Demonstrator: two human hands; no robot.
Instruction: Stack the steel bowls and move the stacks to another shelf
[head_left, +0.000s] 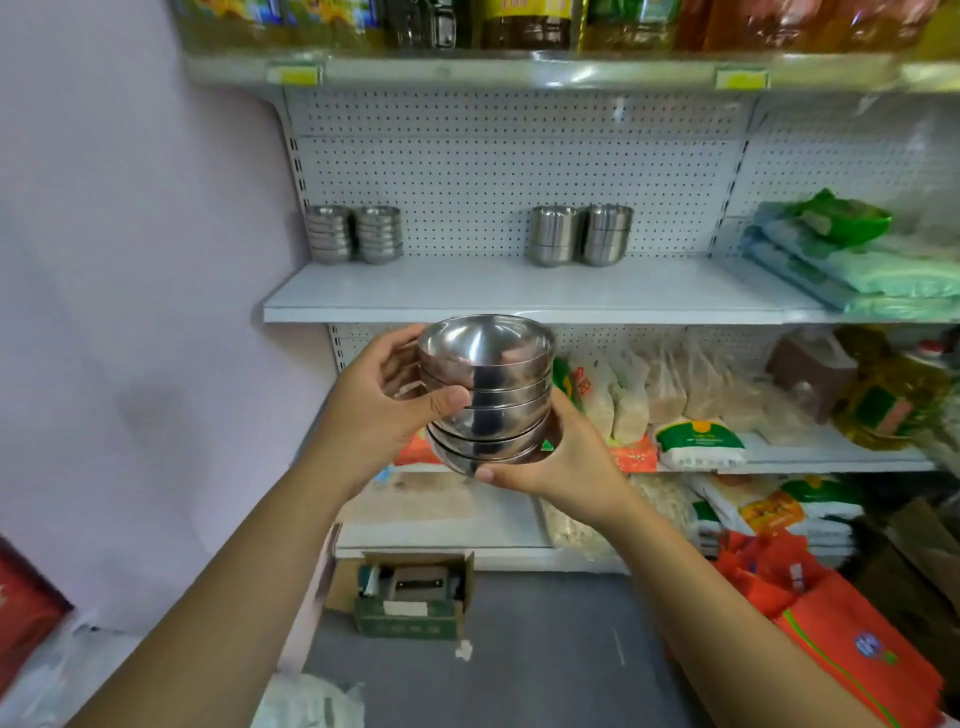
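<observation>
Four stacks of steel bowls stand at the back of the white shelf (467, 301): left pair (353, 235), centre pair (579, 235). Fifth stack (488, 395), held in the air before the shelf edge: left hand (379, 410) grips its side, right hand (566, 462) cups its base. Shelving apparently pending.

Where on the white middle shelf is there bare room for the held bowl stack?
For the held bowl stack, the white shelf is bare between the shallow bowl stacks and the deeper bowl stacks, and along its front strip. Green packets crowd its right end; bags pack the shelf below.
</observation>
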